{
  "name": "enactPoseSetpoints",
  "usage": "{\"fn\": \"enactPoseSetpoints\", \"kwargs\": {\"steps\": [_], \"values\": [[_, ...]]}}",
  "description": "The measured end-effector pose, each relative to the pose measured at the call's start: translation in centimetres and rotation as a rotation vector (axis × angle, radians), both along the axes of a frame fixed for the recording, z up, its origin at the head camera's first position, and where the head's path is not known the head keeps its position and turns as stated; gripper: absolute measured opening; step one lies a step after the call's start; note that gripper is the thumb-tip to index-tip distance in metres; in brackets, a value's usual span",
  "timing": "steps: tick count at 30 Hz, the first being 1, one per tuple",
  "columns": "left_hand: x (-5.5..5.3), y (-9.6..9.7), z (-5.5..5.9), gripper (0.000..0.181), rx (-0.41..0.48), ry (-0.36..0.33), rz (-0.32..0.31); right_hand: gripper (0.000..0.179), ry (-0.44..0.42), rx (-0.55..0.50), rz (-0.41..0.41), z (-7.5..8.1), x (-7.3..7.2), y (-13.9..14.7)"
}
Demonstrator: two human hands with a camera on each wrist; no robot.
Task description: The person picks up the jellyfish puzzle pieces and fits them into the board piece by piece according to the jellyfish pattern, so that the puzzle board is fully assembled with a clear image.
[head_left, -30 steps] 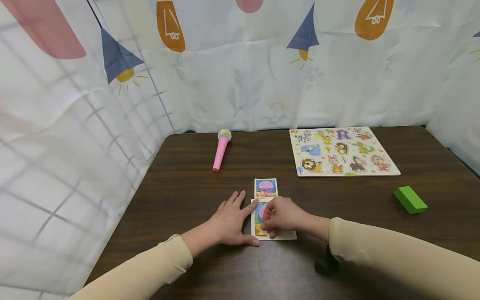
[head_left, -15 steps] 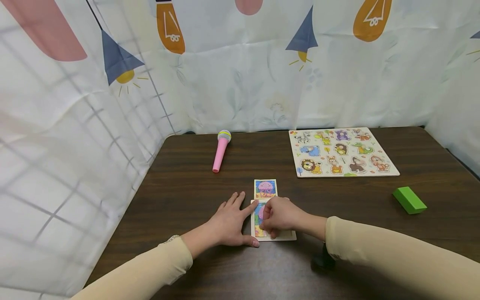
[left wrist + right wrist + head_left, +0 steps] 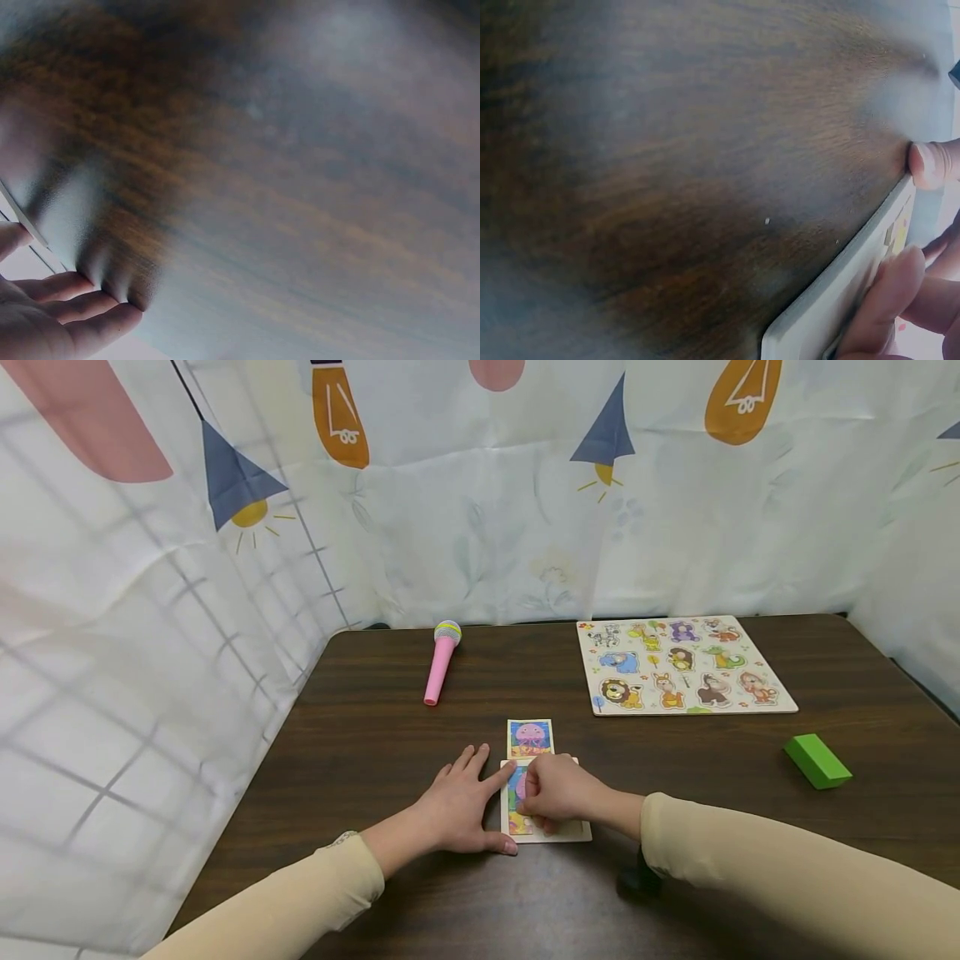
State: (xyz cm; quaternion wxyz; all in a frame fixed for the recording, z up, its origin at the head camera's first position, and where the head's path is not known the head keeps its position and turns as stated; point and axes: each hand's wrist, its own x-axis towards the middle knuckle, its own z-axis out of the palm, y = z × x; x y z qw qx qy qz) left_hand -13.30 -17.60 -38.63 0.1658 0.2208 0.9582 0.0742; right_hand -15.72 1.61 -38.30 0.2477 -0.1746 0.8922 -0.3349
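Observation:
A small jigsaw board (image 3: 555,839) with a pale frame lies flat on the dark table, bearing a strip of a pink jellyfish picture (image 3: 517,822). My left hand (image 3: 461,806) has its fingers spread on the table, with index finger and thumb at the board's left edge. My right hand (image 3: 558,789) bends over the middle of the board and pinches a puzzle piece, mostly hidden behind the fingers. In the right wrist view, curled fingers (image 3: 892,292) lie low over the board. Just beyond it is a jellyfish picture card (image 3: 529,737).
A pink toy microphone (image 3: 441,664) lies at the back left. At the back right is an animal puzzle board (image 3: 686,668), with a green block (image 3: 817,761) nearer to me. A dark object (image 3: 637,881) sits below my right wrist. Curtains (image 3: 487,543) hang behind the table.
My right wrist and sleeve have shifted slightly left, while the fingers stay over the same part of the board. My left hand has kept its place.

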Motion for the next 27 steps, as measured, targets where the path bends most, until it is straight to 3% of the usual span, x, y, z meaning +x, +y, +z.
{"fn": "enactPoseSetpoints", "kwargs": {"steps": [17, 27], "values": [[0.0, -0.02, 0.08, 0.104, -0.005, 0.006, 0.001, 0.03, 0.079, 0.041, 0.071, 0.02, 0.07, 0.03], [0.07, -0.01, 0.02, 0.104, 0.003, -0.002, 0.001, 0.031, 0.074, 0.034, 0.074, 0.07, 0.26, 0.12]]}}
